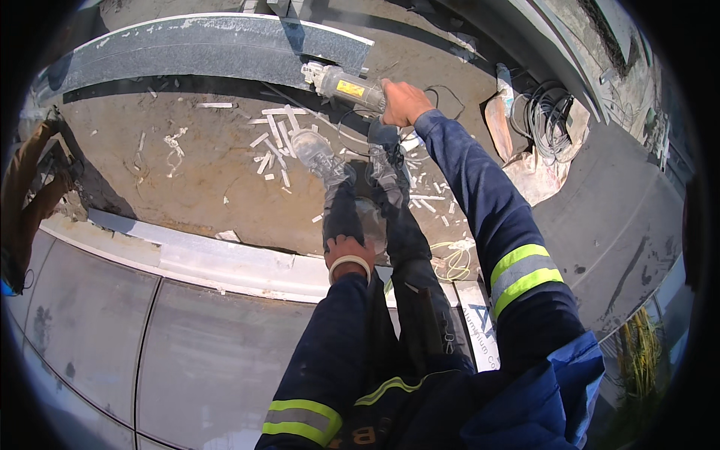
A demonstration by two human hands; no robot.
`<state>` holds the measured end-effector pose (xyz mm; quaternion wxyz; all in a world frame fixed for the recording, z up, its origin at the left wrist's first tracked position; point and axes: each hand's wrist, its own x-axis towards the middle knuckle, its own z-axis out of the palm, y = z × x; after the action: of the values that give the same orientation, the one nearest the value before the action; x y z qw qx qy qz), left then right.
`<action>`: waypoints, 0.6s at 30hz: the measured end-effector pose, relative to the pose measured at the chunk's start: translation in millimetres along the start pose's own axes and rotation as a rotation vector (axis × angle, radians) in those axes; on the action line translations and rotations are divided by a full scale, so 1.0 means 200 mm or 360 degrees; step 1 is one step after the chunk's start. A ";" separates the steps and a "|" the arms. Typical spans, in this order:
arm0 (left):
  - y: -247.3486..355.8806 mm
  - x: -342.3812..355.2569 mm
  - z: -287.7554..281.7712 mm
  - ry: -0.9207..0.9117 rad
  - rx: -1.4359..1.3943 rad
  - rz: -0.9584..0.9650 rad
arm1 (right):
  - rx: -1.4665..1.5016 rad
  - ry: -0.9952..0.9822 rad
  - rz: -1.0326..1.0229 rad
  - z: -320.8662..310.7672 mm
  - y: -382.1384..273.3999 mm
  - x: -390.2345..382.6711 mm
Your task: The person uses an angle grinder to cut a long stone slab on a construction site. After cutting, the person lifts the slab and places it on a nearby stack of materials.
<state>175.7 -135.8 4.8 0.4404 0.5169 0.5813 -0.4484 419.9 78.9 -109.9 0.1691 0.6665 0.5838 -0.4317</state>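
Observation:
My right hand [400,103] grips a grey power tool [330,82] with a yellow label; its front end is by the edge of a long, curved grey metal piece [172,49]. A dark cord loops below the tool. My left hand [346,253], a pale band at the wrist, rests on my left leg with its fingers loosely apart. My dusty boots [319,157] are on sandy ground [180,195] among small white offcuts [277,139].
Coiled cables [547,116] lie on a pale sack [525,176] at right, beside a dark grey sheet [600,217]. Yellow cord [455,262] lies near my legs. A white ledge [180,247] borders grey panels [210,352]. Part of someone in brown [30,180] shows at far left.

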 end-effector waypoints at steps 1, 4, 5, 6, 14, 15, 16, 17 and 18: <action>0.00 0.00 0.00 0.0011 -0.0016 0.0006 | 0.0007 -0.0001 -0.0002 0.01 -0.01 0.02; 0.01 -0.01 0.00 0.0022 -0.0013 0.0008 | 0.0015 0.0005 -0.0011 0.01 -0.02 0.05; 0.01 -0.02 0.00 0.0026 -0.0014 0.0011 | 0.0014 0.0006 -0.0014 0.01 -0.02 0.04; 0.01 -0.02 -0.01 0.0030 -0.0004 0.0007 | 0.0011 0.0007 -0.0017 0.01 -0.01 0.04; 0.00 -0.01 0.01 0.0022 -0.0038 0.0002 | -0.0036 -0.0039 0.0059 -0.02 0.07 -0.10; 0.00 -0.01 0.01 0.0016 -0.0035 -0.0004 | -0.0033 -0.0033 0.0059 -0.02 0.06 -0.10; 0.00 0.00 0.02 0.0029 -0.0051 0.0004 | -0.0031 -0.0028 0.0047 -0.02 0.06 -0.09; 0.00 0.00 0.02 0.0032 -0.0053 0.0006 | -0.0028 -0.0024 0.0037 -0.01 0.05 -0.07; -0.01 0.00 0.02 0.0030 -0.0033 0.0001 | -0.0023 -0.0019 0.0028 -0.01 0.04 -0.05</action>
<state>174.5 -140.5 3.6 0.4402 0.5167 0.5899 -0.4374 428.1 71.0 -103.5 0.1814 0.6678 0.5800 -0.4299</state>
